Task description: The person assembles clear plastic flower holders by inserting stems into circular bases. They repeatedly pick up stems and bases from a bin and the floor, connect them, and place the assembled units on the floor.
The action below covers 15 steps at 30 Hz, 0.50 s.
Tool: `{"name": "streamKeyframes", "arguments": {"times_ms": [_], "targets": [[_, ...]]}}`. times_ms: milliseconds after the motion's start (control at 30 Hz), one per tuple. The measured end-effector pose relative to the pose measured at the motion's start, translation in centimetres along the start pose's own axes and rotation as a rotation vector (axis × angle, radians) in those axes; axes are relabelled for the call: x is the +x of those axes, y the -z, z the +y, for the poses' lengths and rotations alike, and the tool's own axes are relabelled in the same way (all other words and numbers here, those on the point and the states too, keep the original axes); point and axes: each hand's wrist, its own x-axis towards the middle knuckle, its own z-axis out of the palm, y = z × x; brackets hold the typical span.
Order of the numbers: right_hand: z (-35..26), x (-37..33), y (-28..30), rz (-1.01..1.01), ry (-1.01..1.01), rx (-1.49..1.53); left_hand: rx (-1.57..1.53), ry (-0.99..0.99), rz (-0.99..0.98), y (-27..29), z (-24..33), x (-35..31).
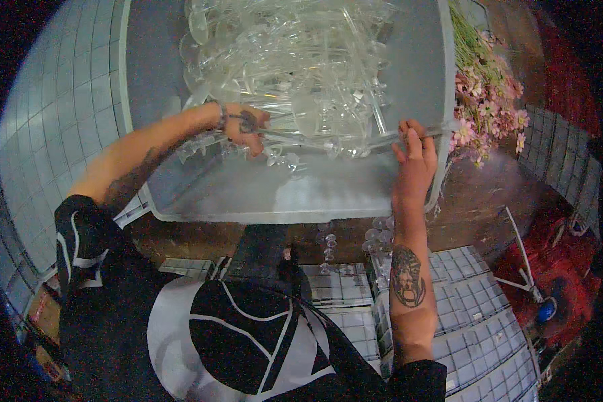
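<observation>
A large grey plastic bin point(275, 201) lies in front of me, heaped with clear plastic pieces point(281, 60), among them thin rods and round discs or cups. Both my hands are over its near part. My left hand point(246, 128) is closed at the left end of a long clear rod-like piece point(375, 142) with small rounded parts along it. The right hand point(415, 146) pinches the same piece near the bin's right wall, and its tip sticks out past the rim. Small clear rounded bits point(285, 161) hang below my left fingers. Exactly what the left fingers grip is partly hidden.
Pink artificial-looking flowers point(486, 107) with green stems lie beside the bin's right wall. White wire-grid panels point(462, 321) are below and to the left point(60, 114). Strings of clear beads point(329, 248) hang under the near rim. Red fabric point(563, 288) is at the lower right.
</observation>
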Motion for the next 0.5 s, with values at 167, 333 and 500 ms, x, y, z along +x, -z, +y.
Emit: {"name": "streamKeyframes", "arguments": {"times_ms": [167, 333, 500], "targets": [[0.2, -0.7, 0.0, -0.014, 0.164, 0.016, -0.403, 0.215, -0.092, 4.4, 7.1, -3.5], [0.8, -2.7, 1.8, 0.039, 0.409, 0.012, -1.003, 0.352, -0.065, 3.5, 9.7, -8.2], [0.9, -8.2, 4.0, 0.092, 0.39, 0.181, -1.279, 0.164, 0.151, -0.4, 14.2, -12.0]]}}
